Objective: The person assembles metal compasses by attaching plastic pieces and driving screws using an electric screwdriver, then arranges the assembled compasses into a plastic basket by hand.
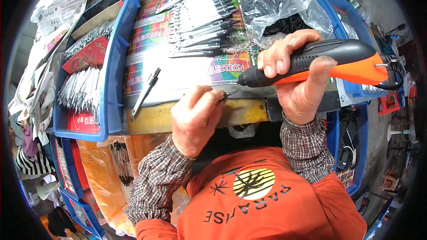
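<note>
Workpiece (pixel 227 93) hidden between hands (pixel 195 118)

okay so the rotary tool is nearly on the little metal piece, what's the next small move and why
Probably ease the black and orange handheld rotary tool slightly left, because its tip sits just short of the small metal piece pinched in the left hand at the bench edge. The right hand already grips the tool firmly.

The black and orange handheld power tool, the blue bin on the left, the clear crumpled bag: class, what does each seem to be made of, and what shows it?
Black and orange handheld power tool: likely moulded plastic, matt, with ribbed grip lines. Blue bin: probably rigid plastic, smooth uniform colour, thick rim. Clear crumpled bag: thin plastic film, glossy; creases catch light and dark contents show through.
</note>
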`<state>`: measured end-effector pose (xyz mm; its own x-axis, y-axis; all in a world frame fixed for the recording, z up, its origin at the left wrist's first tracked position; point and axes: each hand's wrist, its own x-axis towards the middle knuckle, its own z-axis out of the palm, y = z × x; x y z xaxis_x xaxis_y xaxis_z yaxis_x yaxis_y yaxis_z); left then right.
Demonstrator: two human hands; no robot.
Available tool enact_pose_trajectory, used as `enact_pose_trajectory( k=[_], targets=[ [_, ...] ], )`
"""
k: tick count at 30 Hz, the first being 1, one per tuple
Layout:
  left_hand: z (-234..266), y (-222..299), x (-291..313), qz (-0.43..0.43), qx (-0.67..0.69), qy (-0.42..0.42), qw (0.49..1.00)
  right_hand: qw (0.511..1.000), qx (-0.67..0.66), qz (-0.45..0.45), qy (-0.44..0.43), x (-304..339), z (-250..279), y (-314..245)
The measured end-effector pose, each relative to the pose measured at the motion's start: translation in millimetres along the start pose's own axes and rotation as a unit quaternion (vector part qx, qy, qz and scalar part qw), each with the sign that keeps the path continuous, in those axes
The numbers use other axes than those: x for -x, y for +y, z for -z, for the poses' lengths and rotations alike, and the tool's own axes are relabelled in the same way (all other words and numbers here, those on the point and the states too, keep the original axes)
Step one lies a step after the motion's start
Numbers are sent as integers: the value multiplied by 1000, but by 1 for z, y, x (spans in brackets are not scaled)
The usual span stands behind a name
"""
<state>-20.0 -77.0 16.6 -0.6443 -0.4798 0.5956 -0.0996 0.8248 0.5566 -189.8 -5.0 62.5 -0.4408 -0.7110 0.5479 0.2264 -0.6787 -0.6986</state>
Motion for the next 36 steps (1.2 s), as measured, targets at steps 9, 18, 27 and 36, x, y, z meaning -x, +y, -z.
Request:
enact_pose_trajectory(
  k=[9,18,27,36],
  targets=[
    [-11,-1,10,-69,-64,-4,996,999,-19,-25,-10,3,-8,-13],
    [-14,-4,13,-106,-74,43,991,999,-11,-39,-25,5,-15,-15],
    [-12,-1,13,-94,-87,40,991,998,-25,-39,-33,4,-16,-15],
    [-13,-2,12,-116,-102,38,987,998,-46,-27,-25,3,-12,-15]
  ],
)
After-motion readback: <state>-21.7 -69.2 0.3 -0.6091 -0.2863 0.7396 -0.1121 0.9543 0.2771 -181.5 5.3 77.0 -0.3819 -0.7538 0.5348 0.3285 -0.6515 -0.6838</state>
